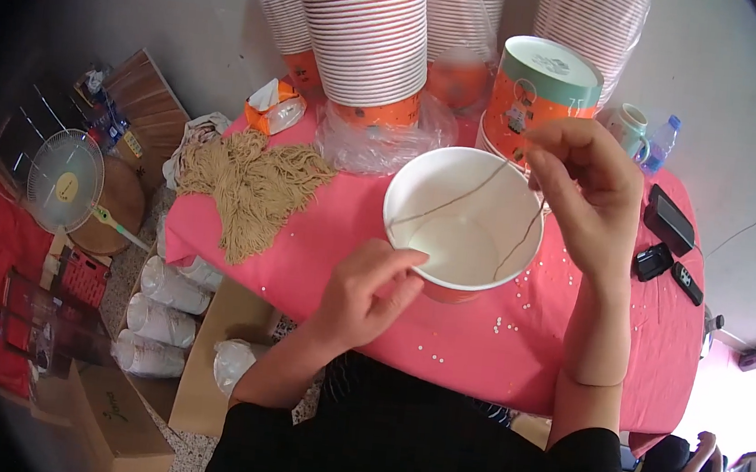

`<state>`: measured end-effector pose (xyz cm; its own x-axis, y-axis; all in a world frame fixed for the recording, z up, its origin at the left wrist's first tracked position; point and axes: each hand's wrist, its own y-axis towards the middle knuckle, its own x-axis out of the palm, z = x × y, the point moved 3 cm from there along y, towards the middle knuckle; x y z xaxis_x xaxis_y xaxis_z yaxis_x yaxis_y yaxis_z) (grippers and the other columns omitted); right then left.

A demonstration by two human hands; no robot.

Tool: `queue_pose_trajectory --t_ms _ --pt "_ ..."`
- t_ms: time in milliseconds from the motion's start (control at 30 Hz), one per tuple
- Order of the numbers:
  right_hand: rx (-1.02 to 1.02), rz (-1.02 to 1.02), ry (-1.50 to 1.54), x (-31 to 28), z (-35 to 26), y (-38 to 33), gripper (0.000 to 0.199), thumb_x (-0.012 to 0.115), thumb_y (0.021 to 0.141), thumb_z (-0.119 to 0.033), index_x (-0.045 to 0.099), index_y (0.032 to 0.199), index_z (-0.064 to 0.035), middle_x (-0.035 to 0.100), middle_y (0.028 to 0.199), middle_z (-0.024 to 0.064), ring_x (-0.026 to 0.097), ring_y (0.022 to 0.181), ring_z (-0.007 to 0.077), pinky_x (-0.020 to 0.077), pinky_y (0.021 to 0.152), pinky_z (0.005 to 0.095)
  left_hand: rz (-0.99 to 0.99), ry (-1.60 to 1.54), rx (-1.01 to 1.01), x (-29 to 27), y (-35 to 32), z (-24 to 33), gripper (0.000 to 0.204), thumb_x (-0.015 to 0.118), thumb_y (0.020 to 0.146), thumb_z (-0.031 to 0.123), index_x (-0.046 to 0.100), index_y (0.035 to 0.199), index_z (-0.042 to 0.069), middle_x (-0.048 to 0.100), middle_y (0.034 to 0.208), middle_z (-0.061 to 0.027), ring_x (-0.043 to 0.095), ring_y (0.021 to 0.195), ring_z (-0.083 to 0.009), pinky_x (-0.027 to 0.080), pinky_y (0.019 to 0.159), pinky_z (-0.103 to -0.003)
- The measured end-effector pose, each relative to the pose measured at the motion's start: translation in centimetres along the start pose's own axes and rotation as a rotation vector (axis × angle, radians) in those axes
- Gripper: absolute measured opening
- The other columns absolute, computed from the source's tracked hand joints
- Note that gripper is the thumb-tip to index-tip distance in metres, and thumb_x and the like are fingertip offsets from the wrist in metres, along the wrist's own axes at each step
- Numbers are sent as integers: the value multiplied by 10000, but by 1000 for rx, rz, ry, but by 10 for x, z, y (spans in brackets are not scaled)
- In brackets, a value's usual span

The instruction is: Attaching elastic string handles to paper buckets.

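Head view: the left hand (364, 289) grips the near rim of a white paper bowl (463, 221) on the pink table (321, 258); the right hand (587, 188) pinches a tan string (454, 198) stretched across the bowl's mouth. The string looks mid-fitting; next it likely needs seating at the rim, kept taut.

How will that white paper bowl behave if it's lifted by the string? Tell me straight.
Probably light: the paper bowl looks thin-walled and empty. Its rim may flex, since the left hand steadies it with just a fingertip grip. Likely to tip: the thin string looks limp, draping across the opening from the right hand, so it would hang loosely.
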<state>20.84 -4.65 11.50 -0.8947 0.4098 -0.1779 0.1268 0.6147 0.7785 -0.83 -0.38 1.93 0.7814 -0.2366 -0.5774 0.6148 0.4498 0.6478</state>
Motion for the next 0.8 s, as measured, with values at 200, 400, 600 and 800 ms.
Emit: queue_pose_trajectory --t_ms 200,400,600,800 --pt "386 -412 911 -1 13 -2 236 620 908 -12 569 1138 1 675 808 93 532 549 54 367 459 172 37 -170 -457 -20 29 -70 130 623 898 81 635 977 -22 560 710 27 490 661 -27 407 587 -220" --pt "384 -441 920 8 9 -6 176 608 904 12 590 1080 15 698 879 125 636 590 140 522 556 228 317 170 -148 -41 68 -68 151 620 894 66 657 1028 6 612 803 -7 530 710 -59 434 636 -240" --pt "387 -424 864 21 14 -8 126 547 894 63 558 1018 43 677 915 199 694 691 257 581 606 319 -10 -815 -382 -8 39 3 321 533 1009 218 614 1180 -42 589 810 14 534 730 -45 449 673 -193" --pt "277 -252 1027 8 25 2 96 542 939 26 573 1030 22 687 932 159 714 791 245 599 704 320 -52 -740 -405 -5 21 9 200 583 978 168 628 1023 -22 630 838 -37 552 718 -59 452 651 -191"
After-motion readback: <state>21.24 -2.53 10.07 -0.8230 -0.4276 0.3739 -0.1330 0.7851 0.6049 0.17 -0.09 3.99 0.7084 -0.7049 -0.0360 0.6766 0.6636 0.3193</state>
